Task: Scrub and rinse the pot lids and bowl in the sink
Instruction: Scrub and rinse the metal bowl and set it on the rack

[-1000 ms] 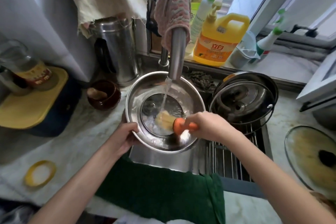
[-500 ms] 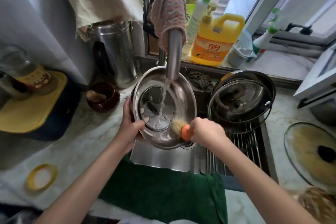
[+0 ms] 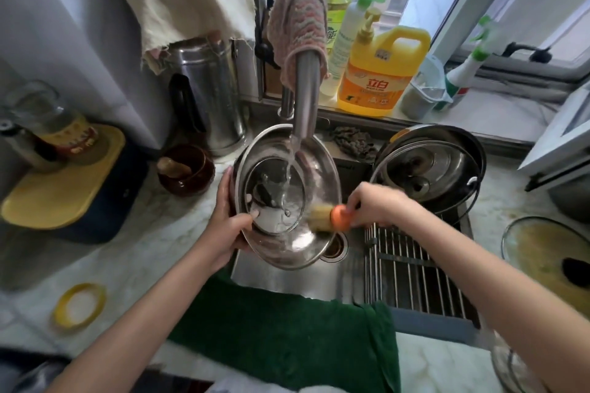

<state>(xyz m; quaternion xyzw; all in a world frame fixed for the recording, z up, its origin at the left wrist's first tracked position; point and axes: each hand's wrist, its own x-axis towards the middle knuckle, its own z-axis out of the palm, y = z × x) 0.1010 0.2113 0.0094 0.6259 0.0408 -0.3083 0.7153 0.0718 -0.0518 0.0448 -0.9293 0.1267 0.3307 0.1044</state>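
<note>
The steel bowl [image 3: 322, 169] shone wet, tilted over the sink [image 3: 287, 281], with a glass lid [image 3: 271, 201] inside it under the faucet's [image 3: 306, 96] stream. I counted one bowl, one brush and three lids: that one, another [image 3: 424, 175] propped in the pot [image 3: 447, 134] beyond my right hand [image 3: 380, 204], and a grease-yellowed one [image 3: 542, 252] on the counter further right. My left hand [image 3: 228, 217] gripped the bowl's rim, thumb pressing the lid. My right hand clutched the orange-handled brush [image 3: 329, 217] — bristles against the bowl's right rim.

A home kitchen: steel sink [image 3: 287, 284], running faucet [image 3: 305, 96], detergent jug [image 3: 380, 73] on the windowsill.
</note>
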